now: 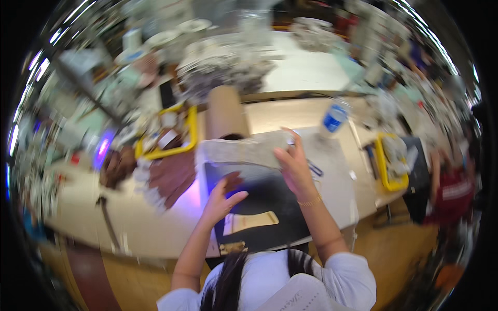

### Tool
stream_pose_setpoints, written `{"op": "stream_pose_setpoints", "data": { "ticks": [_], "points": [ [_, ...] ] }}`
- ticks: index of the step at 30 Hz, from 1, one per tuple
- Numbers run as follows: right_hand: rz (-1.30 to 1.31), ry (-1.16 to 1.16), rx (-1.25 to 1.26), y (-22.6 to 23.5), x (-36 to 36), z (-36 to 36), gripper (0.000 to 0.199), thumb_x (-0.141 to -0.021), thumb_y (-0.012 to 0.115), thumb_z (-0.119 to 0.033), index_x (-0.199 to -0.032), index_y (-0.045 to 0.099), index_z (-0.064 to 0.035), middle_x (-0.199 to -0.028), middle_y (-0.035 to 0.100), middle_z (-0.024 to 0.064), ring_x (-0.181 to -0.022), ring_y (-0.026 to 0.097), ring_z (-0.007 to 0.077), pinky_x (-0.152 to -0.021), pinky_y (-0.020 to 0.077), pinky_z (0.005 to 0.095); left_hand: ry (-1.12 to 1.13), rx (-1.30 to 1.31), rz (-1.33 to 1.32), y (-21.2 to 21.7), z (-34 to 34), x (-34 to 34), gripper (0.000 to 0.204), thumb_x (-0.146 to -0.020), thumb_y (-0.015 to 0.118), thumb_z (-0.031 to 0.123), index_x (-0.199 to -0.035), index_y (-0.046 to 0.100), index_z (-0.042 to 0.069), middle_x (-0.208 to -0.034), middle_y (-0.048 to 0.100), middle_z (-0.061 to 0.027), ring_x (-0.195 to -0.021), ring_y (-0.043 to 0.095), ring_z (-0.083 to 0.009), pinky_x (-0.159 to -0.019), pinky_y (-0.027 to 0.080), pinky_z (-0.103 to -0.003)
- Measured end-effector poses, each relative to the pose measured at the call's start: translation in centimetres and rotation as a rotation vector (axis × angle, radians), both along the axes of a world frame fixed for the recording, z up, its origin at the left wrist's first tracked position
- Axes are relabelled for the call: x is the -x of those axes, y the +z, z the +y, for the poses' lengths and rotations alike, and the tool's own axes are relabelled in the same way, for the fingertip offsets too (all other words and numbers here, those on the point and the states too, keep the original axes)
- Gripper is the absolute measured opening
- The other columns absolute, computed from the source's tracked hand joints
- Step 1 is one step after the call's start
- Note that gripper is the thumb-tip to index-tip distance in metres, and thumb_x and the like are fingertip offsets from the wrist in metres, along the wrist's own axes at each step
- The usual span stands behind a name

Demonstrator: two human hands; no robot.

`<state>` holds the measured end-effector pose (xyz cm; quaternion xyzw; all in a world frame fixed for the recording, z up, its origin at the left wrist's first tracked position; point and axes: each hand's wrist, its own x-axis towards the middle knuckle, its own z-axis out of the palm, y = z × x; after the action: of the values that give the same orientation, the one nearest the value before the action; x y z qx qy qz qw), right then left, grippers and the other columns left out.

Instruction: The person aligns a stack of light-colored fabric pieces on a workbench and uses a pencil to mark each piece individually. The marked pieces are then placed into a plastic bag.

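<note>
My right hand [293, 161] is raised over the table and grips the right end of a pale, floppy sheet [244, 149], which hangs across above a dark mat [270, 197]. My left hand [223, 199] rests flat with its fingers spread on the mat's left part, just below a small brown piece [232, 181]. A tan cut-out shape [251, 222] lies on the mat close to me. The picture is blurred by motion.
A brown cardboard roll [225, 111] stands behind the sheet. Yellow trays [191, 136] [383, 166] with small items sit left and right. Brown leather pieces [171, 176] lie at left, a blue-labelled bottle [333, 118] at right. A person in red [454, 192] is at the far right.
</note>
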<state>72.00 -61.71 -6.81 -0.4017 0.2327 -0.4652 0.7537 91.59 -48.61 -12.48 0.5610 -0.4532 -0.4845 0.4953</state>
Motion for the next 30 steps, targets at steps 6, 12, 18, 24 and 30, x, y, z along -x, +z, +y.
{"op": "stream_pose_setpoints", "data": {
  "ticks": [6, 12, 18, 24, 30],
  "points": [
    [0.159, -0.098, 0.293, 5.7, -4.6, -10.3, 0.079, -0.088, 0.08, -0.02, -0.148, 0.03, -0.0085, -0.112, 0.062, 0.0108, -0.103, 0.063, 0.0162, -0.089, 0.0539, 0.0301, 0.073, 0.182, -0.717, -5.5, -1.0, -1.9, 0.035, -0.087, 0.074, 0.011, -0.12, 0.065, 0.002, -0.119, 0.062, -0.0174, -0.115, 0.057, -0.0363, -0.102, 0.044, -0.044],
    [-0.069, -0.046, 0.288, 9.2, -9.8, -18.9, 0.065, -0.091, 0.077, -0.02, -0.137, 0.032, -0.0079, -0.105, 0.062, 0.0115, -0.09, 0.065, 0.0161, -0.068, 0.0627, 0.0363, 0.101, 0.291, -0.798, -6.6, -1.3, -1.3, 0.028, -0.089, 0.072, 0.007, -0.116, 0.066, 0.003, -0.117, 0.062, -0.0164, -0.114, 0.057, -0.0345, -0.101, 0.044, -0.045],
    [-0.041, -0.126, 0.286, 9.9, -18.6, -26.5, 0.06, -0.09, 0.077, -0.02, -0.131, 0.036, -0.0066, -0.103, 0.06, 0.0127, -0.088, 0.064, 0.0202, -0.066, 0.064, 0.0403, 0.117, 0.31, -0.777, -7.0, -1.6, -1.7, 0.016, -0.087, 0.072, 0.004, -0.103, 0.07, 0.002, -0.11, 0.064, -0.0132, -0.109, 0.06, -0.0325, -0.098, 0.046, -0.044],
    [-0.202, 0.064, 0.321, 13.1, -22.4, -31.2, 0.031, -0.1, 0.061, -0.015, -0.122, 0.051, 0.0041, -0.114, 0.063, 0.0201, -0.101, 0.067, 0.0315, -0.079, 0.0646, 0.0474, 0.178, 0.359, -0.766, -6.0, -1.7, -2.1, 0.014, -0.083, 0.074, 0.004, -0.096, 0.07, 0.005, -0.102, 0.067, -0.0088, -0.106, 0.065, -0.0289, -0.094, 0.047, -0.042],
    [-0.118, 0.118, 0.208, 11.9, -26.6, -33.9, 0.03, -0.105, 0.055, -0.02, -0.127, 0.055, 0.0005, -0.119, 0.064, 0.017, -0.106, 0.066, 0.0304, -0.088, 0.0615, 0.0477, 0.195, 0.299, -0.719, -5.9, -1.2, -2.1, 0.011, -0.085, 0.073, 0.004, -0.096, 0.071, 0.004, -0.101, 0.067, -0.0095, -0.106, 0.065, -0.028, -0.095, 0.047, -0.04]
  ]
}}
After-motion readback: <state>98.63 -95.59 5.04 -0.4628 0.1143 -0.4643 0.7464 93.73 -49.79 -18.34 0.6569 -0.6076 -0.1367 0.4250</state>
